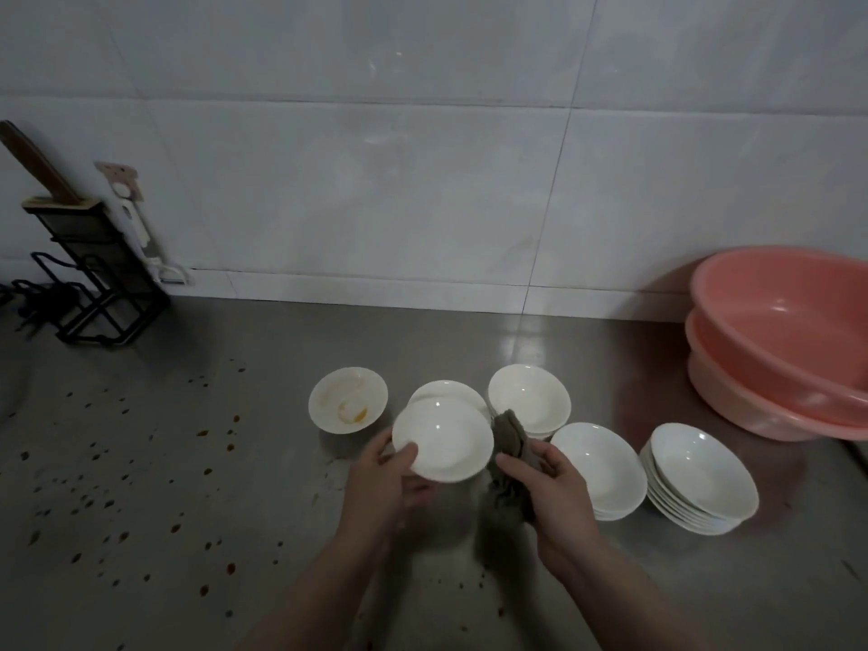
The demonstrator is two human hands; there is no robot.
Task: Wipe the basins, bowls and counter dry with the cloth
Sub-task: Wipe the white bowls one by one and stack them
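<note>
Basins (779, 340): we count two, nested. Left hand (385, 476) grips one white bowl (441, 439); right hand (549, 491) clutches one cloth (509, 444). One stained bowl (347, 399) stands apart.

Pink basins (775, 340) run off the right edge, so their far rims aren't visible, and the lower one is mostly covered by the upper. Knife rack (89, 270) is clipped at the left edge; the dark clutter beside it is too dim to identify. The held bowl (442, 439) hides most of the bowl behind it (446, 390) and the left hand (390, 476) fingers under it; the cloth (509, 467) is partly covered by the right hand (549, 491), and both forearms are cut off at the bottom.
</note>
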